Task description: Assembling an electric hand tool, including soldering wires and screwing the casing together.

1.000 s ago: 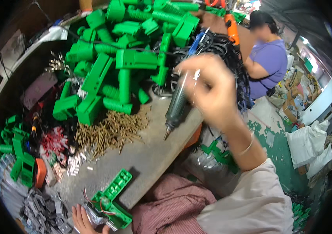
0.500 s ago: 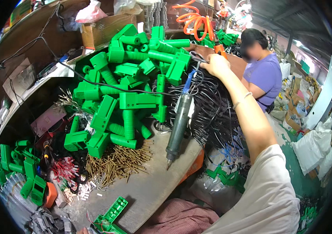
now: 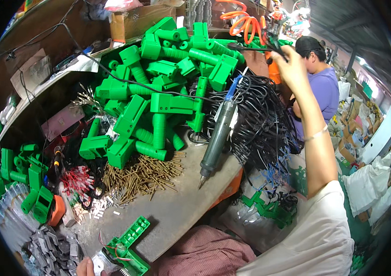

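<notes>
At the lower edge of the view the left hand (image 3: 85, 267) shows only as fingertips against a small metal piece beside a flat green plastic housing (image 3: 126, 244) with red wires; whether the fingers are closed on anything cannot be told. The housing lies on a worn grey workbench (image 3: 177, 216) whose edge runs diagonally up to the right. Further in, a loose heap of thin brass-coloured screws (image 3: 142, 177) spreads over the bench, with red-tipped connectors (image 3: 77, 178) to its left. A grey electric screwdriver (image 3: 216, 138) hangs tip-down above the bench on a blue-ended cable, touched by neither hand. Behind it rises a tall pile of bright green moulded plastic parts (image 3: 163, 92), tubular and boxy, next to a thick bundle of black wires (image 3: 262, 124). The right hand (image 3: 287, 62) is stretched far up and away, fingers pinched together on a strand of black wire near an orange coiled hose (image 3: 246, 20). A cardboard box (image 3: 142, 20) sits at the back, and a co-worker in a purple shirt (image 3: 324, 89) sits beyond the wires.
</notes>
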